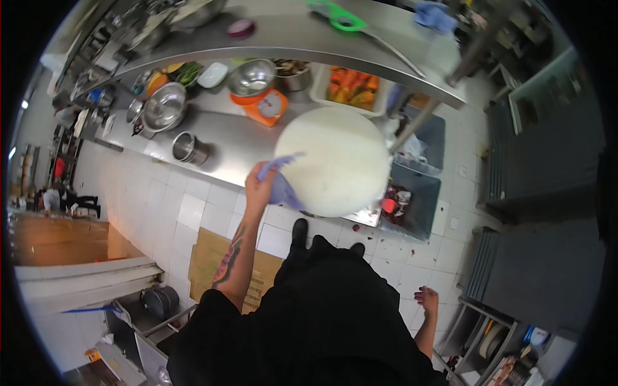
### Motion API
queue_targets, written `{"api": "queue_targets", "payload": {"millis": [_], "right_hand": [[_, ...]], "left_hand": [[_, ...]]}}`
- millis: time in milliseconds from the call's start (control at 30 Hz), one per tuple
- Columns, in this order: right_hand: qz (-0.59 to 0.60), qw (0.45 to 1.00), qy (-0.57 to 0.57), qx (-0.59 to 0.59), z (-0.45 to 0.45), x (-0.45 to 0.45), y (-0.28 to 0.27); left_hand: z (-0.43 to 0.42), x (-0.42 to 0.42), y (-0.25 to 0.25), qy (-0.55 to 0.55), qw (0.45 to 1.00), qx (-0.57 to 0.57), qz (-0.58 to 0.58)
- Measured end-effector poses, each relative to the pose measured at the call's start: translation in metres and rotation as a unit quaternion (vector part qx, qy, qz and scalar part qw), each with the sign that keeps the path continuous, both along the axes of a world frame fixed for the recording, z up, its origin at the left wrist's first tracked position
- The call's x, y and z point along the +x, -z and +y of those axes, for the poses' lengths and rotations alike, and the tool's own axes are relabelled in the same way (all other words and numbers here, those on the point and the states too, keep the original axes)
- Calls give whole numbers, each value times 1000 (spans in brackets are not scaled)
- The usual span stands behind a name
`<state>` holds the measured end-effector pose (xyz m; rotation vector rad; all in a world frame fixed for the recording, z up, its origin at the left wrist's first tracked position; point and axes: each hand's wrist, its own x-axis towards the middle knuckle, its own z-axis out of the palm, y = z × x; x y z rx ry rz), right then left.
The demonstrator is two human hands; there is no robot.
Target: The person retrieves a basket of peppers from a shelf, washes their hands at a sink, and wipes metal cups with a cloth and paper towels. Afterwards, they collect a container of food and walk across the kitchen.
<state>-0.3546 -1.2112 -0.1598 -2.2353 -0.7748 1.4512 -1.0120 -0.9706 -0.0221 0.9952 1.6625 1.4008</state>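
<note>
My left hand (259, 186) is closed on a bluish-purple cloth (283, 192), gripping it at the near left edge of a large round white cutting board (338, 161). Part of the cloth hangs down past the board's rim, and another part sticks up over the board, blurred. My right hand (427, 299) hangs low at my right side, away from the counter. Its fingers are loosely bent and apart, with nothing seen in them.
On the steel counter (225, 138) are a metal pot (190, 148), metal bowls (165, 108), an orange scale (267, 107) and a tub of peppers (353, 87). Grey bins (412, 202) stand right of the board. A shelf (283, 38) overhangs the counter. Cardboard (209, 257) lies on the floor.
</note>
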Motion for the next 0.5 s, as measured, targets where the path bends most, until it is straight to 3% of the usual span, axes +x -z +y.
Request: {"api": "queue_targets", "payload": {"millis": [133,167,200,233,267,333,367,433,467,500], "right_hand": [[95,986,-117,71,107,-126,-100],[92,985,-125,73,128,-161,-119],[106,968,-205,96,145,-197,-136],[119,944,-284,118,159,-234,-152],[117,943,-290,117,172,-270,-171],[97,894,-404,167,190,-338,-198],[122,897,-392,165,194,-368,-200],[151,880,-412,181,205,-421,-200],[153,861,-442,198,212,-445,-201],[133,837,-483,219,218,-471,-209]], "left_hand": [[7,-83,-7,-67,995,31,60],[7,-89,-19,-12,986,40,163],[6,-99,-29,44,962,47,264],[7,-122,-39,49,926,90,362],[14,-159,-39,-1,852,131,507],[17,-231,-49,-115,875,73,465],[15,-265,-59,-173,875,17,452],[15,-332,-23,-311,808,-51,498],[15,-363,8,-308,809,-52,498],[16,-392,42,-257,864,-105,419]]}}
